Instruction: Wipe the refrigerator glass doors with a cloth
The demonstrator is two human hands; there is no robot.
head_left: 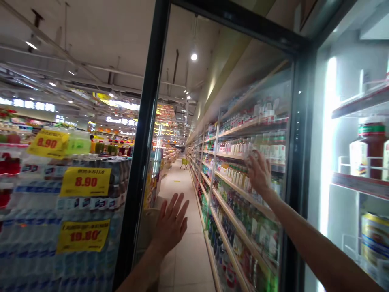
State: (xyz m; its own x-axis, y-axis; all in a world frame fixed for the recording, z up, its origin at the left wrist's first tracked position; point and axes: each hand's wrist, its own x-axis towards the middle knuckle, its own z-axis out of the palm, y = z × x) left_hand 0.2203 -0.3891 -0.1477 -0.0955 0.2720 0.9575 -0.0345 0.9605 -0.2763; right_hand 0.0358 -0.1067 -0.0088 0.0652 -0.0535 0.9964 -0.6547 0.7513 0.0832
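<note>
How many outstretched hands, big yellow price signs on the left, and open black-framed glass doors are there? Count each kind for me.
Hands: 2 (left hand, right hand)
Yellow price signs: 3
Black-framed glass door: 1
Total: 6

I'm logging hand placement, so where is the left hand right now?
In the head view, the left hand is low, just left of centre, before the glass door, between its left upright and the right hand.
</note>
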